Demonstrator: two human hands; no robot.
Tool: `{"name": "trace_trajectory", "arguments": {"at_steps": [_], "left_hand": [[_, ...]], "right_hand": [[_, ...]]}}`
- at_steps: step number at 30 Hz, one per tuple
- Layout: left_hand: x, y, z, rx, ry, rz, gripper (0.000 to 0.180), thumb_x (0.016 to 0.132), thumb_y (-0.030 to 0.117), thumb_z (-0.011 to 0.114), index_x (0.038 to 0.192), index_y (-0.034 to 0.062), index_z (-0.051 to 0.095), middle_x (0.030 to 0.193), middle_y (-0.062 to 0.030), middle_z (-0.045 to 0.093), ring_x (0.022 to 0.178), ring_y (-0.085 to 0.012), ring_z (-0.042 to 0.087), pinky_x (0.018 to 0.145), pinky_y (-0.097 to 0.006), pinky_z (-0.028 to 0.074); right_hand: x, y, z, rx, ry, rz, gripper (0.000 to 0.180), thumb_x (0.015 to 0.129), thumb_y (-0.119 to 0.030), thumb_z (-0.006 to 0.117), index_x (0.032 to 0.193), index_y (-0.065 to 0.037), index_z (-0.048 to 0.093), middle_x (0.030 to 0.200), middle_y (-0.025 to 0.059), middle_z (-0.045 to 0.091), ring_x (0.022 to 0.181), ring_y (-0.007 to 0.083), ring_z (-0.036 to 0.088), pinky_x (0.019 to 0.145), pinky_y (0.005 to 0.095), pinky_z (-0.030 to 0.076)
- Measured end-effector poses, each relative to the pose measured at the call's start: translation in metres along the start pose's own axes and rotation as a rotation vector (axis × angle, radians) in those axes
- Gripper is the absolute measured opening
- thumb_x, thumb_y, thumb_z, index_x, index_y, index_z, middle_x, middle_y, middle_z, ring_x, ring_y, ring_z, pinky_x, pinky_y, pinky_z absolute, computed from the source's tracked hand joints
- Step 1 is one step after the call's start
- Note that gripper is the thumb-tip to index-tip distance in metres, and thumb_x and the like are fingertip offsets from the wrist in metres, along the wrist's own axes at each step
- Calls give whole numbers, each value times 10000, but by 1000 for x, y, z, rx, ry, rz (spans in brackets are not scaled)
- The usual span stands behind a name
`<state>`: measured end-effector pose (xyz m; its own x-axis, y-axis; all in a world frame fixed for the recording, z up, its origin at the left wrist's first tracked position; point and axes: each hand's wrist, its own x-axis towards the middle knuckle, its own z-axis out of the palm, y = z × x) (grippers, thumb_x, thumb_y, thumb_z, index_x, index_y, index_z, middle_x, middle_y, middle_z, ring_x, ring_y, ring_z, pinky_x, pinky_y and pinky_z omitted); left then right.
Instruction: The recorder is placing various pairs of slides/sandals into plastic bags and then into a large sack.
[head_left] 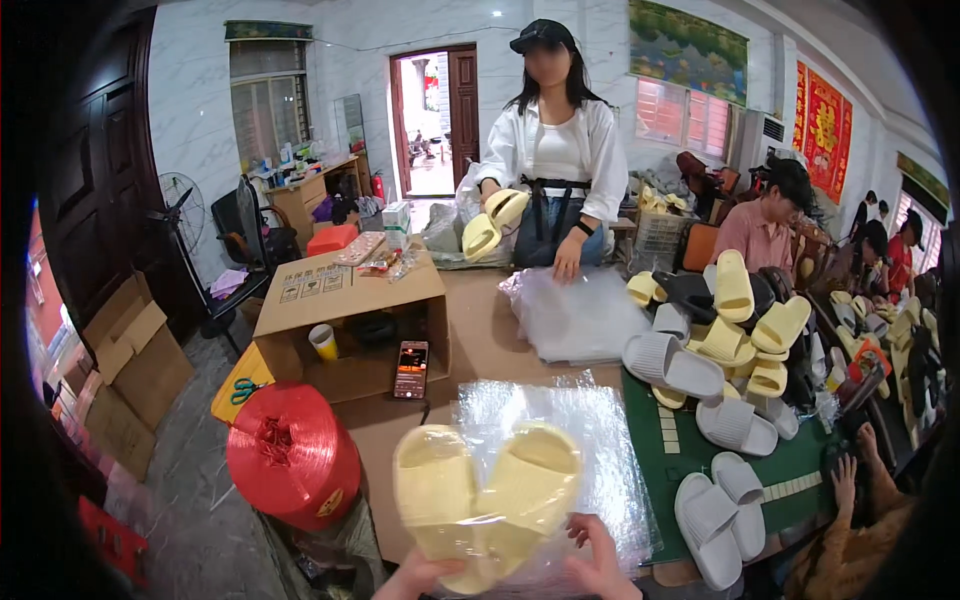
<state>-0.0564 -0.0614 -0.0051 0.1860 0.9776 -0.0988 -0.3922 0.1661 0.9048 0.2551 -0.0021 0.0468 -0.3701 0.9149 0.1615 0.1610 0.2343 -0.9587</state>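
A pair of pale yellow slippers (436, 490) lies side by side in a clear plastic bag (495, 468), held up over the near part of the table. My left hand (424, 574) is closed around the lower left of the bagged pair. Beside its lower right edge is my right hand (598, 562), thumb and fingers apart; whether a fingertip touches the film is unclear. Beneath the pair, a stack of clear bags (610, 450) lies flat. Across the table a co-worker (560, 150) holds yellow slippers (494, 224) in one hand and rests the other on more clear bags (580, 315).
Yellow and grey slippers (735, 345) pile up on the right, over a green mat (650, 480). A cardboard box (350, 310), a phone (411, 370) and a red twine roll (292, 455) stand left. Another person's hand (845, 485) shows at lower right.
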Motion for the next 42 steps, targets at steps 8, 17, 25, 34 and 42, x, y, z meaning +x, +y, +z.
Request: {"name": "trace_trajectory", "arguments": {"at_steps": [8, 17, 25, 34, 42], "left_hand": [[-86, 42, -19, -76, 579, 267, 651, 718, 48, 728, 1333, -3, 522, 1227, -135, 643, 1121, -295, 632, 970, -438, 514], [-183, 76, -82, -141, 1186, 708, 543, 871, 112, 635, 1372, -19, 474, 1255, -164, 596, 1061, -299, 638, 925, -404, 526], [-236, 10, -132, 409, 1835, 604, 432, 922, 87, 649, 1296, -69, 500, 1225, -163, 605, 1034, -241, 618, 874, -379, 527], [-181, -123, -99, 324, 1562, 380, 457, 832, 37, 695, 1254, -34, 532, 1191, -164, 627, 1080, -269, 616, 950, -377, 476], [-231, -149, -155, 994, 1269, -616, 441, 753, 215, 721, 1136, 39, 590, 1022, -255, 681, 1025, -461, 628, 861, -485, 510]], "right_hand": [[11, 12, 4, -133, 234, -5, 351, 819, -132, 733, 1133, -18, 624, 1018, 86, 618, 865, 167, 538, 746, 294, 444], [17, 45, 13, -411, 218, -52, 312, 796, -158, 766, 1044, -27, 631, 970, 134, 613, 897, 295, 589, 803, 384, 488], [23, 47, 18, -359, 221, -82, 279, 773, -89, 758, 1011, -26, 626, 969, 133, 602, 902, 292, 578, 791, 375, 482], [17, 51, 18, -374, 219, -83, 239, 776, -48, 729, 993, -20, 633, 965, 135, 596, 902, 284, 573, 792, 368, 482], [22, 50, 22, -378, 227, -88, 199, 790, -28, 703, 977, -24, 633, 956, 130, 601, 908, 284, 573, 794, 363, 487]]}}
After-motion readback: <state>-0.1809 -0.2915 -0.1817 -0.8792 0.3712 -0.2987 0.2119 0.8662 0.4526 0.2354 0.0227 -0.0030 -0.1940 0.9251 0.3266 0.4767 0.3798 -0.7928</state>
